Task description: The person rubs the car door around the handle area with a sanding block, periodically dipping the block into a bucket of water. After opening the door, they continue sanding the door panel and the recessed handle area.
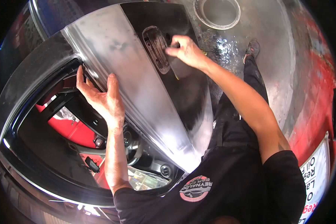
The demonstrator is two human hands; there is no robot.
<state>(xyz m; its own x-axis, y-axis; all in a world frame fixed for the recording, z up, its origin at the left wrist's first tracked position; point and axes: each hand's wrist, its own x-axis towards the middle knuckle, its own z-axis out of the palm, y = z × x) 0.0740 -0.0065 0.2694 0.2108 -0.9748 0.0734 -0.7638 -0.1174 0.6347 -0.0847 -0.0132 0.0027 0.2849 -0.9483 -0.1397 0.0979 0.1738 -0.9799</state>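
A car door [138, 74] fills the middle of the view, with a dull silver-grey band beside a black lower panel [145, 15]. A worn, elongated recess [156, 50] lies in the black part. My right hand [186, 52] is closed beside this recess, its fingers curled together. Whatever they may hold is hidden; a greyish patch shows just below the hand. My left hand [102, 99] is at the window edge of the door, fingers spread and holding nothing. Its fingertips reach the dark window trim; firm contact cannot be made out.
Through the window opening show a steering wheel [132, 143] and red surfaces. A round bucket [217, 13] stands on the wet concrete floor [227, 48]. To the right are a red surface [313, 123] and a lettered white banner [315, 179]. My shoe [253, 48] is near the bucket.
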